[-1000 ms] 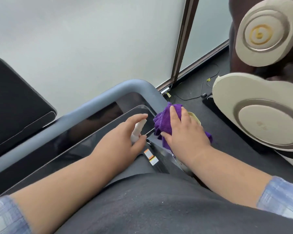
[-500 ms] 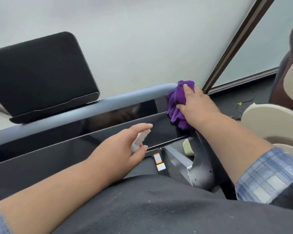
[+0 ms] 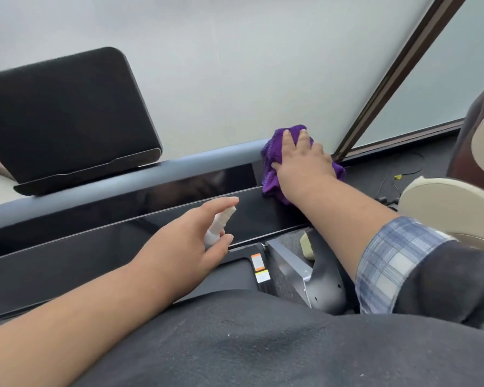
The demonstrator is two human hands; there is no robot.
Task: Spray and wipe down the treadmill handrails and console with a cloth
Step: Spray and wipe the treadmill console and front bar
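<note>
A crumpled purple microfibre cloth [image 3: 271,166] lies at the right end of the rounded grey handrail [image 3: 179,166], pressed under my flat, spread right hand [image 3: 302,160]. My left hand [image 3: 190,244] grips a slim white spray bottle [image 3: 218,224] over the glossy black console [image 3: 123,222].

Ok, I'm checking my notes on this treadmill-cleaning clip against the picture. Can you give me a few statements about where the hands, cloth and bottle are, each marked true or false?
1. The right hand presses the purple cloth on the grey-blue handrail. True.
2. The left hand holds nothing. False: it holds a small white spray bottle.
3. The cloth lies at the handrail's left end, under the black tablet screen. False: it is near the right end, well away from the screen.
4. The spray bottle is over the glossy black console panel. True.
5. Both hands touch the cloth. False: only the right hand does.
</note>
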